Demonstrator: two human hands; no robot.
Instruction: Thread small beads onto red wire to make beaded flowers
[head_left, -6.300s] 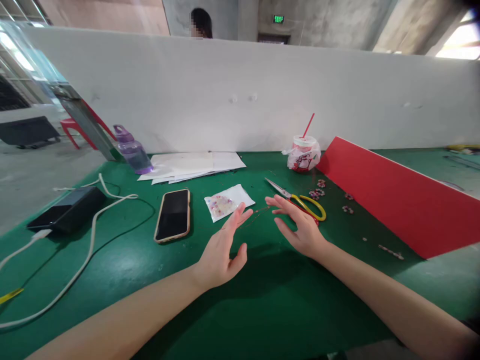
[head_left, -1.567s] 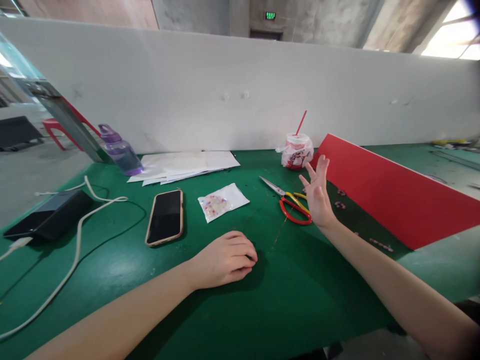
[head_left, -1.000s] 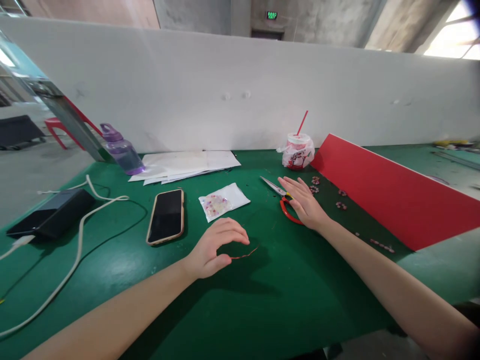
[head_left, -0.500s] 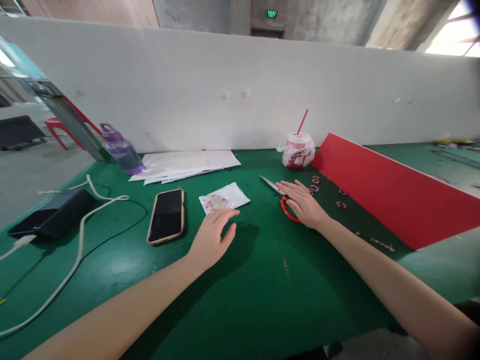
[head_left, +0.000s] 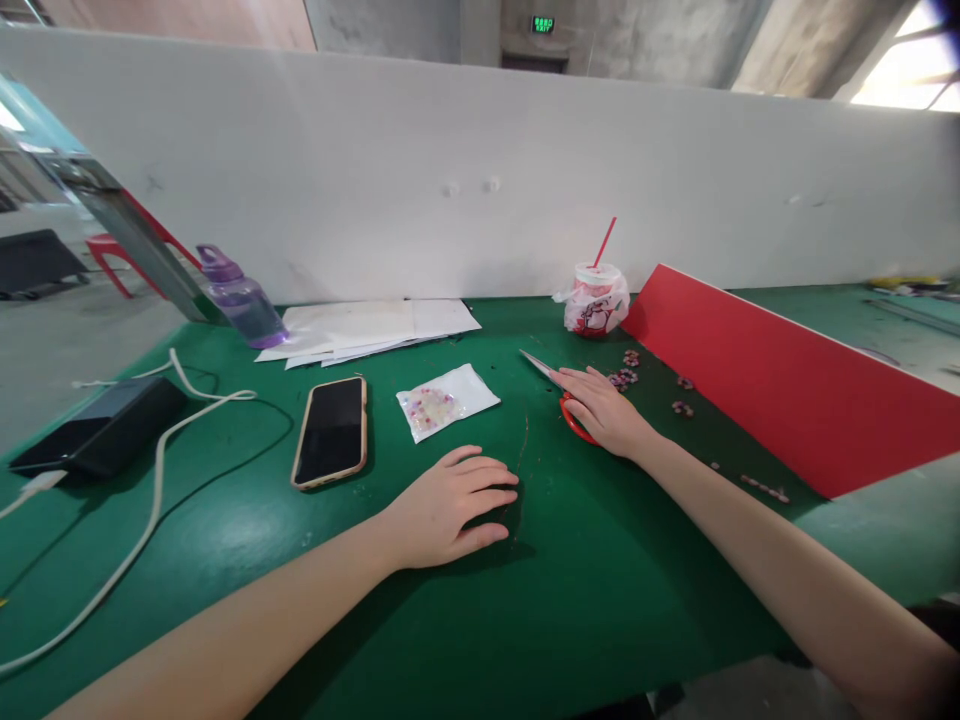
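My left hand (head_left: 454,503) rests on the green table (head_left: 600,600) with its fingers curled, fingertips against a thin reddish thread (head_left: 523,445) that runs across the table beside them. My right hand (head_left: 600,410) lies flat, fingers stretched out, on a pair of scissors (head_left: 570,420) with red and yellow handles. The scissor blades (head_left: 536,362) stick out beyond the fingertips. A small clear bag of beads (head_left: 446,402) lies just beyond my left hand.
A phone (head_left: 330,430) lies face up to the left, with a power bank (head_left: 97,425) and a white cable (head_left: 157,500) further left. Papers (head_left: 367,328), a purple bottle (head_left: 240,298) and a wrapped drink cup (head_left: 596,300) stand at the back. A red board (head_left: 787,380) leans at right, with small bead flowers (head_left: 681,408) beside it.
My left hand has drawn back from the bead bag toward me and curled its fingers at the thread. My right hand has stayed flat on the scissors.
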